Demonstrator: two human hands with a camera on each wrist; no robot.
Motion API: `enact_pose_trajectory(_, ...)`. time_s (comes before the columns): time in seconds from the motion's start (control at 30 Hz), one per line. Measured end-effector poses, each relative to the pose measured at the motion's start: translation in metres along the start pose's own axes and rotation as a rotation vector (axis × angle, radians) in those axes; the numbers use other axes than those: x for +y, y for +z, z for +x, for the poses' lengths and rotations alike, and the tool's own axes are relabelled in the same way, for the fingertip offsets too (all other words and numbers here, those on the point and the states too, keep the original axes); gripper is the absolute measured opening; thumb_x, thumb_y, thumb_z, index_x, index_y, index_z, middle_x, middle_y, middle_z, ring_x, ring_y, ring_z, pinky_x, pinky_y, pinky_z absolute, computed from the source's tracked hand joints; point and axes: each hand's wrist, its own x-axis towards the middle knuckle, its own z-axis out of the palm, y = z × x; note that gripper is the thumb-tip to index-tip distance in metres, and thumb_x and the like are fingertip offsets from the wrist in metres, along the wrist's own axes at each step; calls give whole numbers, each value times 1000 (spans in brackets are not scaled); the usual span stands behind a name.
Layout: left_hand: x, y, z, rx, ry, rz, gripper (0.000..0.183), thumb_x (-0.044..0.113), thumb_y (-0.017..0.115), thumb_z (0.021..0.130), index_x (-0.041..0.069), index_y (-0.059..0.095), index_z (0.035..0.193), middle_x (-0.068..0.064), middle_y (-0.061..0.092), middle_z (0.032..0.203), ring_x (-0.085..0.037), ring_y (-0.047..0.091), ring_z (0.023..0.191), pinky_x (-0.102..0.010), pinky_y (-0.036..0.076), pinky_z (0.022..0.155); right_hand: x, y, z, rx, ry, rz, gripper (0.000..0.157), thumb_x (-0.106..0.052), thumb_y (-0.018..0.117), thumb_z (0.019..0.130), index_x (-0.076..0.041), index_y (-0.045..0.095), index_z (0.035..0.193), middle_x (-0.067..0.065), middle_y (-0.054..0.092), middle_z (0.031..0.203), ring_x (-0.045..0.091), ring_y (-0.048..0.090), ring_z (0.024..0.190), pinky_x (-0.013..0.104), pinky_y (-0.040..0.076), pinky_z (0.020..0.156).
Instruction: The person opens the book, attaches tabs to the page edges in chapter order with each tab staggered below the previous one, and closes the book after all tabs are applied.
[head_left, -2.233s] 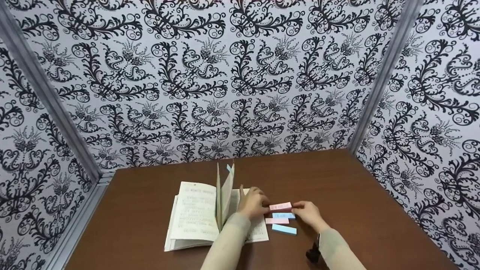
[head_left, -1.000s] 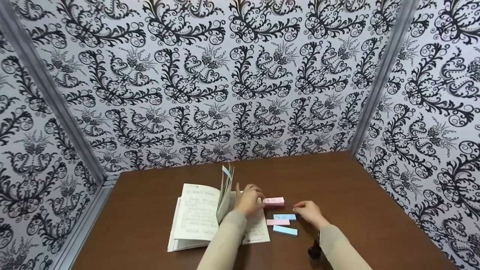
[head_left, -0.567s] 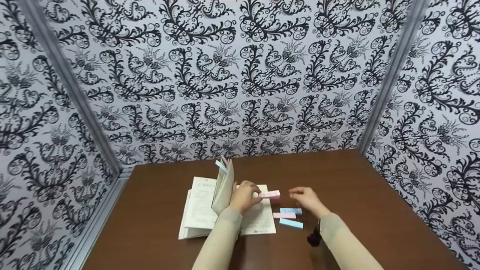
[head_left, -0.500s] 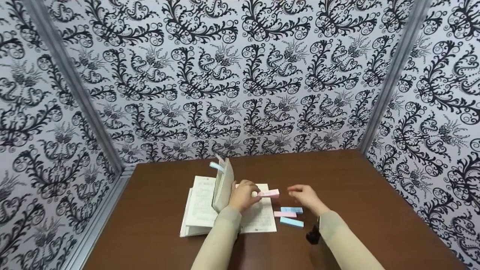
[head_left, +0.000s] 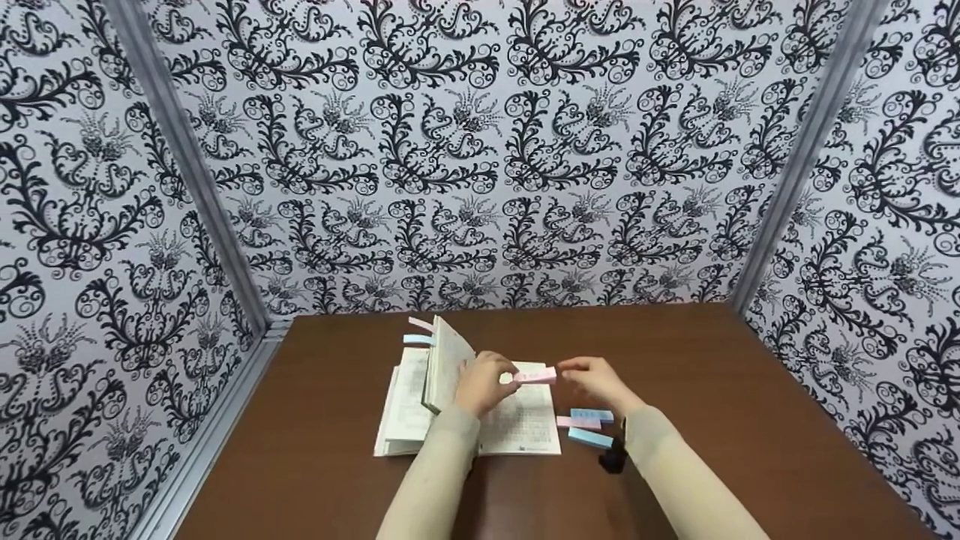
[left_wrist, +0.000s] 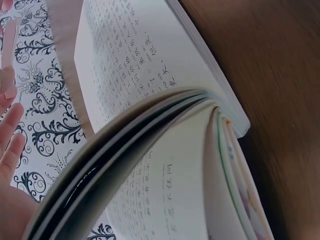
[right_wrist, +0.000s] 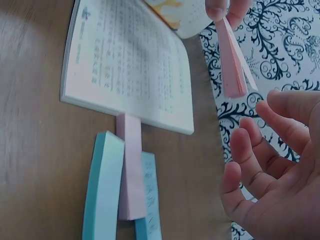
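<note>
My left hand (head_left: 484, 384) pinches one end of a pink sticky note pad (head_left: 535, 376) between thumb and finger, raised above the right page of an open book (head_left: 529, 427). In the right wrist view, one thin sheet (right_wrist: 245, 60) stands partly away from that pad. My right hand (head_left: 602, 382) is just off the pad's free end, fingers loosely bent and holding nothing. A bunch of book pages (head_left: 450, 364) stands upright beside my left hand. From those pages a pink tab (head_left: 421, 324) and a blue tab (head_left: 418, 340) stick out.
On the brown table (head_left: 322, 480), right of the book, lie a light blue pad (right_wrist: 104, 185), a second pink pad (right_wrist: 132, 172) and another blue pad (right_wrist: 151, 197) close together. Patterned walls (head_left: 495, 150) enclose the table's back and sides.
My left hand has lifted the pink pad from beside the book to over its right page. My right hand drew back from it, then came close again. The upright pages have swung left.
</note>
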Motion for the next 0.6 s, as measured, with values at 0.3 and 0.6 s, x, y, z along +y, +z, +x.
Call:
enact_pose_trajectory(0.3,3,-8,-1,9,-8,-23,20,31,74,84,17,76,97,4,68,105,-19,56,109,-70,36,90,-8,4,9,17,-2,-40,27,-9,61,92,10,67,110,4,68,77,12,58,61,26,47,54)
enact_pose_trajectory(0.6,3,-8,-4,10,-20,-43,19,31,75,83,19,76,97,5,68,104,-17,55,108,-70,34,92,-14,11,10,74,-6,-72,23,-12,63,90,10,70,97,1,65,71,10,55,55,23,46,51)
